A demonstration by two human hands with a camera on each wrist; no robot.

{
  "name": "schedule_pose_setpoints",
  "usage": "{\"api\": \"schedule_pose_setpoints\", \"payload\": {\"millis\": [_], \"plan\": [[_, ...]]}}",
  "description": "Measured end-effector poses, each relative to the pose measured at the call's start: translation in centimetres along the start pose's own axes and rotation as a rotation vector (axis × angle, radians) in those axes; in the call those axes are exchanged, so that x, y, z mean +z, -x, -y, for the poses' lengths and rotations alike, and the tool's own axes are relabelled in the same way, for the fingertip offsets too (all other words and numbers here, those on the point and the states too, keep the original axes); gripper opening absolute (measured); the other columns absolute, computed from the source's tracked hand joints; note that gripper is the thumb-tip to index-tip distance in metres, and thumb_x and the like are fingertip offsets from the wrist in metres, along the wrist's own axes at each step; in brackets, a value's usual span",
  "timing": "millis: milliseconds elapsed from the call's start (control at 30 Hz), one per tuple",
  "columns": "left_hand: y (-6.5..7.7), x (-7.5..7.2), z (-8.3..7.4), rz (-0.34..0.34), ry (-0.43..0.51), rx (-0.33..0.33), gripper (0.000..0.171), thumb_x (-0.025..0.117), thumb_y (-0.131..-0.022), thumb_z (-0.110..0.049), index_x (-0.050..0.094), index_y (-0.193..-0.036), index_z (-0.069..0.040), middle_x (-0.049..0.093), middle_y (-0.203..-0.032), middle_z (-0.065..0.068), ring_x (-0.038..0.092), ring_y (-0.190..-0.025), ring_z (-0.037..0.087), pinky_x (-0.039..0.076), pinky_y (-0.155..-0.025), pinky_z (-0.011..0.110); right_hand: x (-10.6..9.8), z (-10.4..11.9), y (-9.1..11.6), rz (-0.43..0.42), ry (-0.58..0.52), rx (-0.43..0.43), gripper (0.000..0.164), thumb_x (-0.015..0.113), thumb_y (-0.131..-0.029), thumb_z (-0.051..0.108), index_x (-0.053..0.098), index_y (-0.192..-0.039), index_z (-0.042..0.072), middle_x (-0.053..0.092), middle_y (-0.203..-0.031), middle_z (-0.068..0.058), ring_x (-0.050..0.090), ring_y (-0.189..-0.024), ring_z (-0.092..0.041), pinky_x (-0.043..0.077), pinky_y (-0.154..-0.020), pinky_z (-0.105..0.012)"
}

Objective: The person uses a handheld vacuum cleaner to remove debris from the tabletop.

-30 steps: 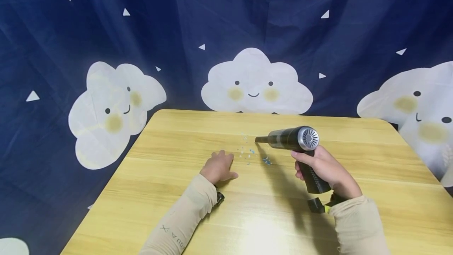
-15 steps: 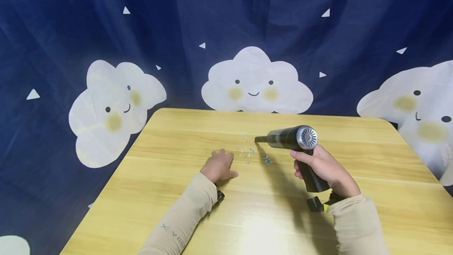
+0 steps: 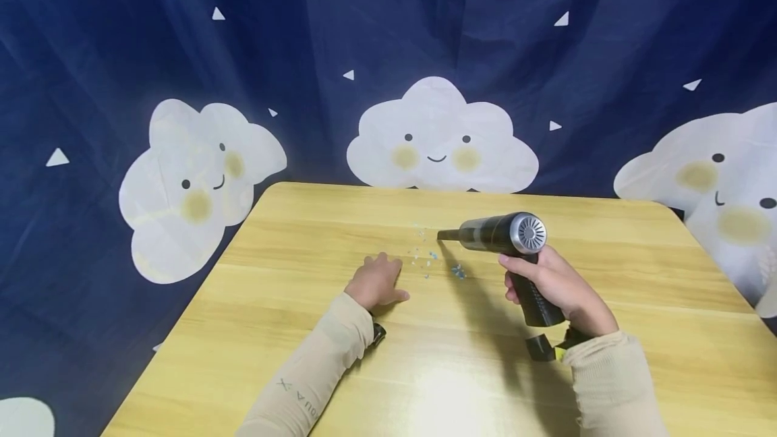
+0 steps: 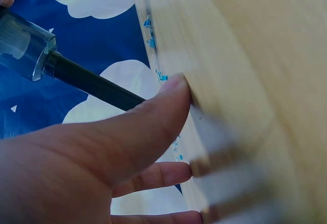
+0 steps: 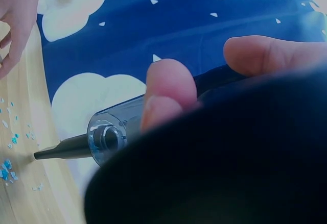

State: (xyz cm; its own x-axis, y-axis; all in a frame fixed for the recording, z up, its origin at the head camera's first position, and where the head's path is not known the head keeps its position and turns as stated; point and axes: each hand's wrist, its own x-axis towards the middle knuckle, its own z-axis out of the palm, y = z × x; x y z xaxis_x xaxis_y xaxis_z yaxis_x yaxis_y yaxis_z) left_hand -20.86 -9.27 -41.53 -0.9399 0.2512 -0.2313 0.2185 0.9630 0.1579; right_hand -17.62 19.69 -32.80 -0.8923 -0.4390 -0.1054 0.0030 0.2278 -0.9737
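Left of blue-white flakes [image 3: 433, 255], perhaps paper, the left hand [image 3: 375, 282] spreads; rightward, the right hand [image 3: 560, 282] grips 1 black pistol-shaped device [image 3: 502, 235].

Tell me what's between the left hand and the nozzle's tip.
Small blue and pale scraps lie on the tabletop between the left hand and the nozzle, in the head view.

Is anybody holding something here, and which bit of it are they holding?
Yes: the right hand's grip is around the handle of a black, gun-shaped tool. The left hand's grip holds nothing.
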Motion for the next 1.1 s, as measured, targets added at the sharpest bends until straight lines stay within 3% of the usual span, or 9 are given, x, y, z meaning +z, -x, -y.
{"api": "schedule_pose_setpoints", "payload": {"millis": [800,1100], "plan": [[0.01,-0.19,0.05,-0.01,0.014,0.003,0.061,0.071,-0.08,-0.049,0.055,-0.124,-0.009,0.052,-0.124,0.021,0.05,-0.108,0.042,0.051,-0.082,0.052,0.47,-0.06,-0.42,0.011,-0.037,0.004,0.046,0.054,-0.097,0.019,0.036,-0.128,-0.009,0.055,-0.07,-0.01,0.058,-0.057,-0.02,0.054,-0.056,-0.034],[0.0,-0.14,0.0,0.003,0.01,-0.003,0.063,0.07,-0.08,-0.049,0.053,-0.126,-0.009,0.051,-0.126,0.02,0.049,-0.111,0.042,0.051,-0.084,0.052,0.74,-0.23,-0.55,0.039,-0.059,-0.041,0.046,0.051,-0.098,0.015,0.032,-0.129,-0.012,0.055,-0.069,-0.009,0.059,-0.057,-0.021,0.054,-0.054,-0.033]]}}
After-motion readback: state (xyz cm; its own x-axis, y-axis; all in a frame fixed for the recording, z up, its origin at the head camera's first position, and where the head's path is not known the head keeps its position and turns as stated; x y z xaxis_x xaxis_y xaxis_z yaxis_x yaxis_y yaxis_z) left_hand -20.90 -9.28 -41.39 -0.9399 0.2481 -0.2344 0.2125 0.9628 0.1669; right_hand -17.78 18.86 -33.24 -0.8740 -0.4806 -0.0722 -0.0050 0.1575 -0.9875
